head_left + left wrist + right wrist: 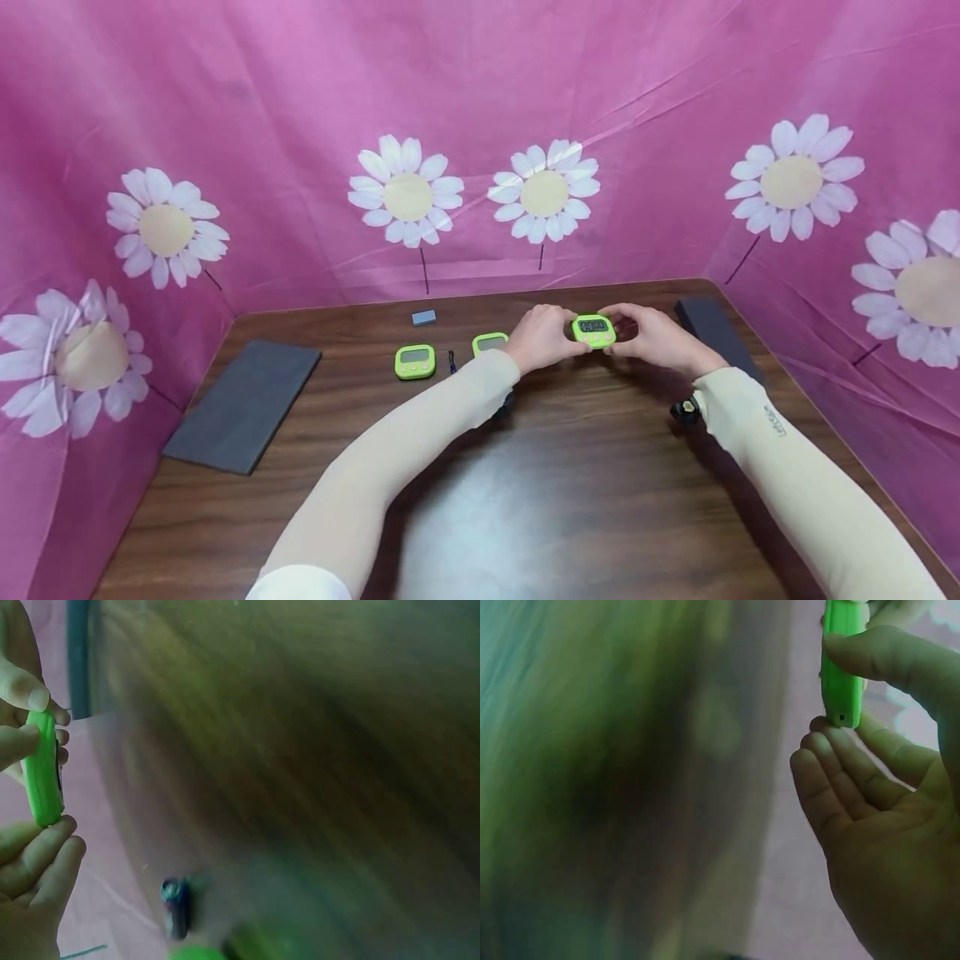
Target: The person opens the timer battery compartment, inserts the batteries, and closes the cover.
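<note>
My left hand [546,337] and right hand [656,340] hold a lime-green digital timer [594,331] between them, one at each side. Its screen shows dark digits and faces me. In the left wrist view the timer [45,769] is seen edge-on between fingers and thumb. The right wrist view has my right hand [892,825] with its thumb on the timer's [842,690] green casing. Left of my hands lies a second green timer [415,362] with a blank screen. A third green timer [491,342] is partly hidden behind my left wrist.
A small dark cylinder [452,361], battery-like in the left wrist view, lies between the two resting timers. Behind them is a small blue block [423,317]. A dark grey flat board [243,407] lies at the left, and a long dark block [716,333] at the right edge.
</note>
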`<state>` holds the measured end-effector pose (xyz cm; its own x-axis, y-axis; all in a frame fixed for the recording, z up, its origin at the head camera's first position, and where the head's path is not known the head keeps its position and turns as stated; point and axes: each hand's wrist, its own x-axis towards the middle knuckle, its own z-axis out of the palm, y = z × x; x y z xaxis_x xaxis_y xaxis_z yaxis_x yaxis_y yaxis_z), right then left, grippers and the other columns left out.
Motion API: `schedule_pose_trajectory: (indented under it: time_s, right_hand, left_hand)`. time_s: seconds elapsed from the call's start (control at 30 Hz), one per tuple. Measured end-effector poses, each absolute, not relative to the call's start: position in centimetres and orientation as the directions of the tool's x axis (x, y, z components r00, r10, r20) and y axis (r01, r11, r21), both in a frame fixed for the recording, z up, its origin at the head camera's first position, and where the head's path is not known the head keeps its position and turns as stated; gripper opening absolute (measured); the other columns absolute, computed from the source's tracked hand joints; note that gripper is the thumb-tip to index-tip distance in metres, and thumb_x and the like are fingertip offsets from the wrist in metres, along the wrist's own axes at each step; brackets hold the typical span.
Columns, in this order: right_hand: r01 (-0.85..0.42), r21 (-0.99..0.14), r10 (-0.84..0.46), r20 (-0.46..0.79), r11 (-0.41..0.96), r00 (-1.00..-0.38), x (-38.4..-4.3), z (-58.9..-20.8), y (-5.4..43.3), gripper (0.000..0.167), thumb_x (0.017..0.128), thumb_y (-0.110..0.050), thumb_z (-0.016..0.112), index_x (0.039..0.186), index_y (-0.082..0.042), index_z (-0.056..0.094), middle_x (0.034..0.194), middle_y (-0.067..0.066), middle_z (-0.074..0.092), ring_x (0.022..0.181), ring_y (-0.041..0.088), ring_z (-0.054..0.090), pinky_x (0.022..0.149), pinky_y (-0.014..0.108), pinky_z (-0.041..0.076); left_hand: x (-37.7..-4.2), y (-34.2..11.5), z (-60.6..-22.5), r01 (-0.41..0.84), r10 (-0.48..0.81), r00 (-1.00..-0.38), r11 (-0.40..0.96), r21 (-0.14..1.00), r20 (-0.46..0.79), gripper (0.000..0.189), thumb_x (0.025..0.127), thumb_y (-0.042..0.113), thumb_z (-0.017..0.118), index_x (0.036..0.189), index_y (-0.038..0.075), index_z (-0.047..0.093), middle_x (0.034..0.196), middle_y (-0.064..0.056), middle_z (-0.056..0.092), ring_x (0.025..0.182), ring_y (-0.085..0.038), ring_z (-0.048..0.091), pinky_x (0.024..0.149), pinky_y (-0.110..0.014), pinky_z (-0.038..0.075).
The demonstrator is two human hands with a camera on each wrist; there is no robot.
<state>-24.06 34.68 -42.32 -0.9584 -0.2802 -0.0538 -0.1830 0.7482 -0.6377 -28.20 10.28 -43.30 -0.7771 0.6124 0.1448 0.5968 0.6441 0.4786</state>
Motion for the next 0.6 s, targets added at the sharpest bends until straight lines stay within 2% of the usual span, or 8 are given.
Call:
schedule_pose_trajectory:
  time_s: [0.1, 0.17, 0.43, 0.6]
  right_hand:
    - [-0.153, -0.647, -0.278, -0.095, 0.747, -0.956, -24.9, -43.2, 35.5, 0.064, 0.098, -0.014, 0.087, 0.155, -0.003, 0.060, 0.128, 0.018, 0.074, 0.117, 0.031, 0.070, 0.089, 0.022, 0.056]
    - [-0.137, -0.653, -0.275, -0.113, 0.745, -0.955, -25.2, -43.5, 35.9, 0.064, 0.098, -0.014, 0.087, 0.155, -0.001, 0.060, 0.128, 0.019, 0.074, 0.117, 0.031, 0.069, 0.088, 0.022, 0.056]
    - [-0.133, -0.615, -0.276, -0.143, 0.777, -0.950, -25.7, -43.9, 36.2, 0.067, 0.097, -0.019, 0.089, 0.154, 0.003, 0.061, 0.131, 0.023, 0.074, 0.122, 0.036, 0.070, 0.101, 0.045, 0.058]
    - [-0.129, -0.585, -0.270, -0.161, 0.801, -0.949, -25.9, -43.9, 36.0, 0.068, 0.097, -0.019, 0.089, 0.155, 0.003, 0.060, 0.132, 0.023, 0.073, 0.122, 0.037, 0.069, 0.105, 0.054, 0.058]
  left_hand:
    - [-28.4, 11.5, -43.8, 0.561, 0.589, -0.802, 0.681, 0.471, 0.103, 0.051, 0.096, 0.046, 0.089, 0.132, 0.011, 0.082, 0.118, 0.000, 0.085, 0.090, -0.011, 0.074, 0.080, -0.023, 0.060]
    - [-28.6, 12.0, -43.9, 0.535, 0.574, -0.815, 0.697, 0.477, 0.074, 0.047, 0.096, 0.046, 0.090, 0.128, 0.012, 0.083, 0.114, 0.001, 0.085, 0.086, -0.011, 0.073, 0.077, -0.022, 0.059]
    - [-29.4, 13.3, -44.8, 0.478, 0.544, -0.839, 0.742, 0.469, -0.006, 0.038, 0.095, 0.048, 0.090, 0.112, 0.015, 0.085, 0.101, 0.003, 0.084, 0.081, -0.013, 0.072, 0.077, -0.030, 0.061]
    - [-30.6, 14.1, -46.5, 0.474, 0.540, -0.841, 0.771, 0.425, -0.041, 0.035, 0.095, 0.051, 0.088, 0.108, 0.018, 0.085, 0.100, 0.006, 0.082, 0.085, -0.013, 0.073, 0.079, -0.030, 0.062]
